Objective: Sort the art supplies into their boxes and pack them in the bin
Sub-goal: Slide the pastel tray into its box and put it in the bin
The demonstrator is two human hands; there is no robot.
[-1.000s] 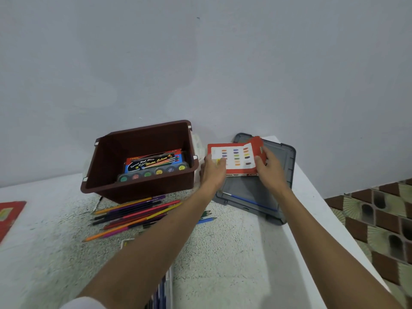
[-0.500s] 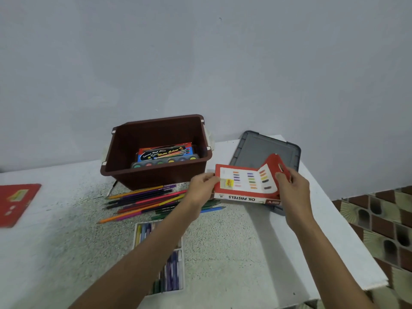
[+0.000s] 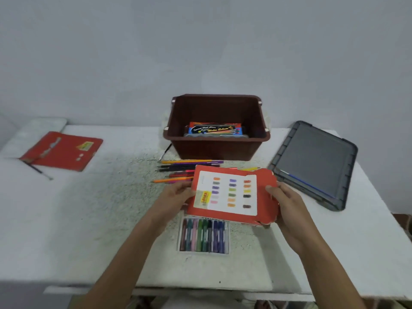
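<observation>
Left hand (image 3: 176, 197) and right hand (image 3: 284, 202) each keep a closed grip on opposite ends of the red pastel box (image 3: 231, 192), holding it open-flapped just above the pastel tray (image 3: 204, 236) on the bench (image 3: 89, 219), presumably to sleeve that tray before packing it into the brown bin (image 3: 216, 150).

Only one text is half-legible on my feed: yellow script on the blue-and-black paint box (image 3: 215, 130) in the bin (image 3: 214, 149). I read it as "Water Colours", but it is blurred and I'm not certain. Yellow sticker (image 3: 204, 198) on the red box (image 3: 265, 181): print too smeared to read. Yellow label (image 3: 85, 145) on the red card (image 3: 62, 152), far left: unreadable too.
</observation>
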